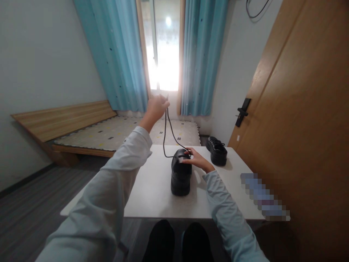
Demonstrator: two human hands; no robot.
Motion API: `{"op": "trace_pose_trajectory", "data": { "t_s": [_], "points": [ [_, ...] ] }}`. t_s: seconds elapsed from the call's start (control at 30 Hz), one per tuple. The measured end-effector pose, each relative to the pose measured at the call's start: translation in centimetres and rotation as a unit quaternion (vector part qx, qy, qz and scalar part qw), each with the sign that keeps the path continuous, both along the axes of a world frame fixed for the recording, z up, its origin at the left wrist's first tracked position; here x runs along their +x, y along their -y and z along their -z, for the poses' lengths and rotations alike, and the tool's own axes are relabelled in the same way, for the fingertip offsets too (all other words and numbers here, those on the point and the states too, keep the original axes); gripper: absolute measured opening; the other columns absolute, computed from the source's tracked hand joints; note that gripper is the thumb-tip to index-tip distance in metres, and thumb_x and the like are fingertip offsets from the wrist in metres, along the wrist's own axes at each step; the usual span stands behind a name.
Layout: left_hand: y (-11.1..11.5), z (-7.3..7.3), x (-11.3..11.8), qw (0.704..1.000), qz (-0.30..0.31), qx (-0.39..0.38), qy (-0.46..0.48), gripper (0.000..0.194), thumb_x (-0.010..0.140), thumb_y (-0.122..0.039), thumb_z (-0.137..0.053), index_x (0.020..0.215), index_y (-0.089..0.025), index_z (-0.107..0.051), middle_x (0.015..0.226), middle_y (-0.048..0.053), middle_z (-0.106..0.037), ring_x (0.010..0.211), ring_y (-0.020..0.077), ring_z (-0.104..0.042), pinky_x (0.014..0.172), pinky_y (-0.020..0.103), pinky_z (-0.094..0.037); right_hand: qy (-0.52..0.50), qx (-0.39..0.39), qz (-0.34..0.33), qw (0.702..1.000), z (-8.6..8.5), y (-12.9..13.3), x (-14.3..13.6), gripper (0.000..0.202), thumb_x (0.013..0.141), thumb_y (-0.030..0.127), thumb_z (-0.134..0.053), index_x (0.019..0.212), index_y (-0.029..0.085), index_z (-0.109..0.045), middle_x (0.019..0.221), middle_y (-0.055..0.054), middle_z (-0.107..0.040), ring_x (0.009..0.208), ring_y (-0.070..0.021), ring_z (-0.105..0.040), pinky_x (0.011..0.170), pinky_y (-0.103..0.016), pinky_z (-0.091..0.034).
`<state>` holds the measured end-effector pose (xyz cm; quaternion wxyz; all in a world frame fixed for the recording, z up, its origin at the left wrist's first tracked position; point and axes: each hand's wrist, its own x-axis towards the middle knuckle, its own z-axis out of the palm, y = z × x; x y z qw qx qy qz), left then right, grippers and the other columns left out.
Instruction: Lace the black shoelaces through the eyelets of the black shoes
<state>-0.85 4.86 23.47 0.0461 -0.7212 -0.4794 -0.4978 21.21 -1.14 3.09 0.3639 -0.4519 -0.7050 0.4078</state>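
On white table (152, 189), black shoe (180, 185) with lace (164, 133)

Left hand (157, 108) holding shoelace (164, 134), right hand (198, 160) touching black shoe (180, 183)

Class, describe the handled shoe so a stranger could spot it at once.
Start at the white table in front of the bed. Near its middle stands a black shoe with the right hand at its top. Unlike the second shoe farther right, its lace runs up to the left hand.

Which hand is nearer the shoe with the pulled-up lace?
Right. The right hand is at the top of the shoe; the left hand is raised above it, holding the lace.
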Motion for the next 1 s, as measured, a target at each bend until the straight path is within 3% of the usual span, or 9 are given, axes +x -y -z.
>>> {"op": "trace_pose_trajectory", "data": {
  "t_s": [0.17, 0.3, 0.47, 0.6, 0.77, 1.0],
  "points": [
    [0.4, 2.5, -1.2, 0.997, -0.012, -0.045, 0.065, 0.007, 0.066, -0.022, -0.06, 0.07, -0.018, -0.056, 0.067, 0.005, -0.066, 0.073, 0.0201, -0.064, 0.074, 0.032, -0.048, -0.019, -0.005, -0.008, 1.0, 0.1, -0.2, -0.1, 0.085, 0.059, 0.038, -0.08, 0.13, 0.017, -0.038, 0.123, -0.015, -0.052, 0.119, -0.0255, -0.049, 0.1, -0.041, -0.037],
    [0.2, 5.8, -2.5, 0.986, 0.028, -0.117, 0.116, 0.013, 0.066, -0.025, -0.059, 0.076, -0.016, -0.057, 0.068, 0.005, -0.069, 0.068, 0.0188, -0.066, 0.067, 0.03, -0.049, -0.003, 0.036, -0.005, 0.999, 0.0, -0.1, -0.3, 0.085, 0.059, 0.038, -0.079, 0.131, 0.02, -0.037, 0.131, -0.014, -0.045, 0.12, -0.026, -0.047, 0.1, -0.042, -0.038],
    [1.0, 10.6, -3.2, 0.966, 0.092, -0.192, 0.147, 0.019, 0.066, -0.031, -0.059, 0.078, -0.016, -0.056, 0.075, 0.007, -0.071, 0.072, 0.0187, -0.067, 0.063, 0.028, -0.049, 0.018, 0.161, 0.024, 0.986, -0.6, 0.7, -1.9, 0.047, 0.071, 0.039, -0.069, 0.111, 0.02, -0.054, 0.12, -0.009, -0.053, 0.12, -0.0231, -0.046, 0.104, -0.039, -0.031],
    [2.1, 14.0, -2.6, 0.949, 0.137, -0.234, 0.16, 0.022, 0.067, -0.034, -0.059, 0.082, -0.017, -0.057, 0.071, 0.005, -0.071, 0.072, 0.0179, -0.066, 0.065, 0.028, -0.049, 0.02, 0.209, 0.056, 0.976, -0.3, 0.9, -3.4, 0.023, 0.078, 0.04, -0.062, 0.086, 0.019, -0.06, 0.106, -0.008, -0.058, 0.109, -0.0213, -0.052, 0.099, -0.037, -0.035],
    [2.8, 17.5, -1.7, 0.941, 0.159, -0.248, 0.166, 0.024, 0.07, -0.033, -0.056, 0.087, -0.016, -0.058, 0.069, 0.004, -0.07, 0.069, 0.017, -0.066, 0.067, 0.029, -0.05, 0.067, 0.208, 0.084, 0.972, 0.4, 0.4, -4.1, 0.014, 0.073, 0.031, -0.066, 0.077, 0.019, -0.06, 0.099, -0.008, -0.059, 0.104, -0.0226, -0.053, 0.094, -0.039, -0.038],
    [3.4, 20.4, -1.0, 0.918, 0.184, -0.272, 0.221, 0.028, 0.074, -0.041, -0.055, 0.086, -0.016, -0.059, 0.068, 0.002, -0.064, 0.062, 0.0148, -0.062, 0.064, 0.028, -0.052, 0.093, 0.154, 0.069, 0.981, 0.6, -0.1, -3.7, 0.011, 0.07, 0.023, -0.066, 0.08, 0.017, -0.067, 0.119, -0.012, -0.054, 0.115, -0.0247, -0.05, 0.104, -0.041, -0.032]
  ]
}}
